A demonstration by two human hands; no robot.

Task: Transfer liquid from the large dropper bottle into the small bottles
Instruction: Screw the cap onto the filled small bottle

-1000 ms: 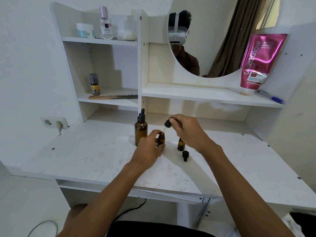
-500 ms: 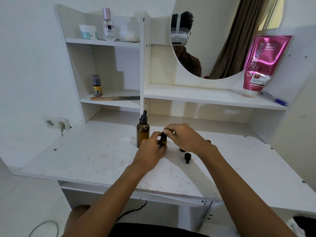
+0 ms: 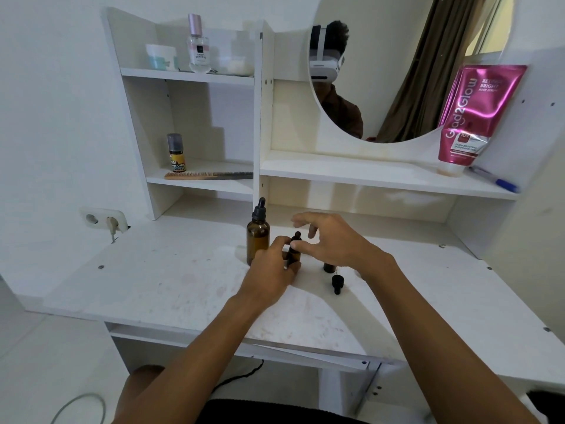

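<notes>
Small bottle stands on the desk, just right of the large dropper bottle, which is capped. Left hand grips the small bottle's body. A second ago the right hand held its dropper cap above it; now the cap sits on the neck and the right fingers are spread, thumb just beside it, gripping nothing. Likely this bottle is done. Second small bottle is partly hidden, with a loose dropper cap lying near it, probably next.
</notes>
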